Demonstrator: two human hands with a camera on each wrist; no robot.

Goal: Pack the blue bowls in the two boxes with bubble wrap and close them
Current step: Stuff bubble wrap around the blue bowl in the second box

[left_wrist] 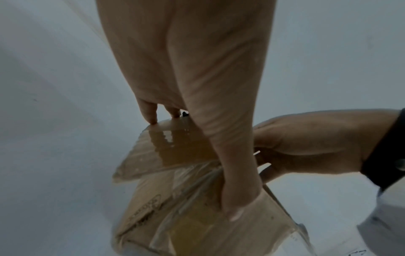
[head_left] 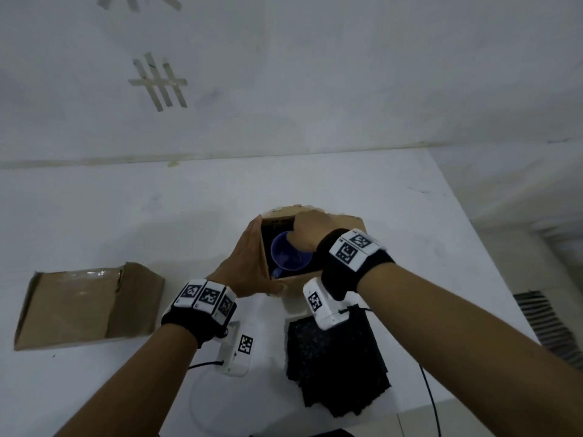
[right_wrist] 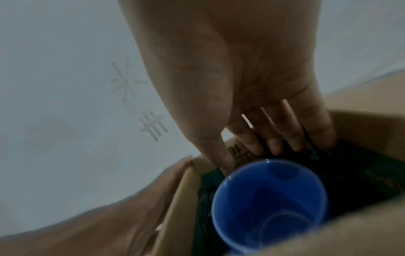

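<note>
An open cardboard box (head_left: 353,223) stands mid-table with a blue bowl (head_left: 291,255) upright inside, dark wrap lining it. My left hand (head_left: 249,263) lies flat with straight fingers against the box's left side (left_wrist: 175,147); its thumb runs down the near corner. My right hand (head_left: 310,230) reaches into the far side of the box. In the right wrist view its fingers (right_wrist: 274,138) press down on the black wrap (right_wrist: 355,173) behind the bowl (right_wrist: 269,204). A second box (head_left: 88,307) lies taped shut at the left.
A stack of black bubble wrap sheets (head_left: 337,357) lies near the front edge of the white table (head_left: 410,200). A black cable (head_left: 429,398) hangs off at the right. The wall (head_left: 284,89) with tape marks (head_left: 161,82) rises right behind the table.
</note>
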